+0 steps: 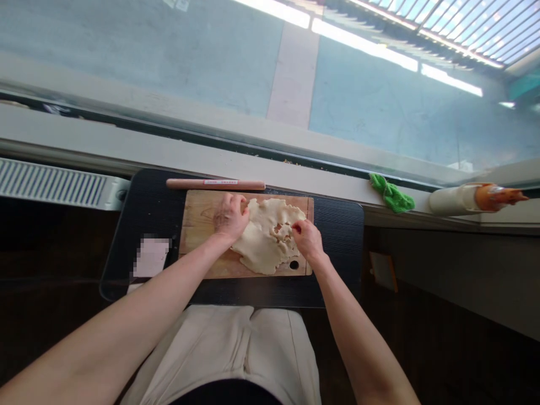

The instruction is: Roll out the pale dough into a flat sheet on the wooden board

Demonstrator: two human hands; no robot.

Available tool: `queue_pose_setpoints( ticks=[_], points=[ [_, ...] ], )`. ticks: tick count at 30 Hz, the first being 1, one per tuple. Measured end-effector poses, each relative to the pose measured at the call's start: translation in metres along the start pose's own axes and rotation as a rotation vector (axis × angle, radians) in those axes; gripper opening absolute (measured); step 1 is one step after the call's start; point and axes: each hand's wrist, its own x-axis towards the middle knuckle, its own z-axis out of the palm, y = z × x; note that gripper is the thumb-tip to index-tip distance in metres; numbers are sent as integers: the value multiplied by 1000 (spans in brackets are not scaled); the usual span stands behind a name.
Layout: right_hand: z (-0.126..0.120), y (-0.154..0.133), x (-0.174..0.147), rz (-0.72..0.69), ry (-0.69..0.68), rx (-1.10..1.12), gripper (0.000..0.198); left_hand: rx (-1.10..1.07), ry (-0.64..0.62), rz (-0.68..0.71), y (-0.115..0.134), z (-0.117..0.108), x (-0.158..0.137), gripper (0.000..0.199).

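A thin, uneven sheet of pale dough [264, 242] lies on a wooden cutting board [198, 225], with torn holes in its right part. My left hand [231, 216] is closed at the dough's upper left edge, its fingers curled and partly hidden. At the right edge, beside the holes, my right hand [307, 239] pinches the dough between thumb and fingers. Behind the board lies a rolling pin [189, 184] with a label around its middle.
The board rests on a black table [340, 247]. A blurred pale item [152, 257] lies at its left. Beyond are a windowsill [211, 163] with a green cloth [392, 193] and a whitish bottle with an orange top [453, 198]. A radiator [54, 183] stands at left.
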Motion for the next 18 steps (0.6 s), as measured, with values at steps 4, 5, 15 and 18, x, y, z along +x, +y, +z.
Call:
queue_pose_setpoints(
  ticks=[4,5,15,18],
  points=[
    [26,-5,-10,79,-57,-43,17,58,-228,376,13,26,-22,24],
    [30,-6,-10,64,-43,-50,19,67,-242,404,15,33,-25,31],
    [15,15,-3,-186,137,-141,24,175,-269,571,20,47,-32,44],
    [19,15,-4,-238,141,-183,24,190,-251,498,29,54,-30,35]
  ],
)
